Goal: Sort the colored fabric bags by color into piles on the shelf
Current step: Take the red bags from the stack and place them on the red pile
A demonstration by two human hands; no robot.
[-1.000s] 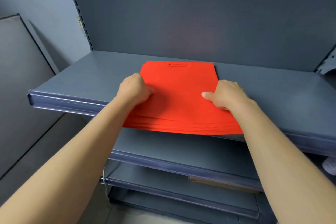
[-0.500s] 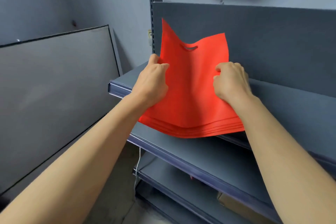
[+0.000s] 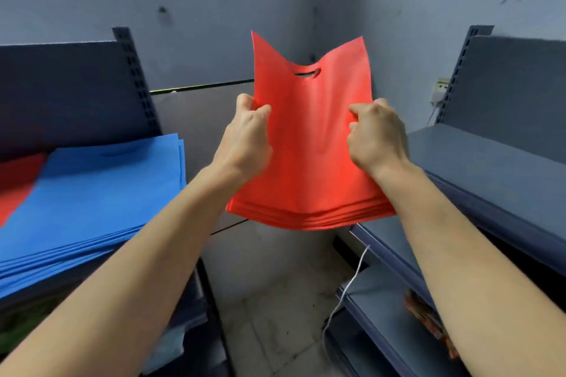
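A stack of red fabric bags (image 3: 309, 144) hangs in the air in front of me, upright, with a cut-out handle near the top. My left hand (image 3: 246, 144) grips its left edge and my right hand (image 3: 378, 138) grips its right edge. On the left shelf (image 3: 171, 291) lies a pile of blue bags (image 3: 92, 193). A few red bags (image 3: 16, 180) lie beside the blue pile at the far left, partly cut off by the frame.
A grey shelf unit (image 3: 490, 168) stands on the right with bare boards. A white cord (image 3: 346, 288) hangs down beside it. A grey panel (image 3: 196, 119) leans in the room's corner. The tiled floor (image 3: 275, 309) lies between the two shelf units.
Both hands lifted the red stack off the right shelf and carried it leftward. My view turned left, so the left shelf with blue and red bags has come into sight.
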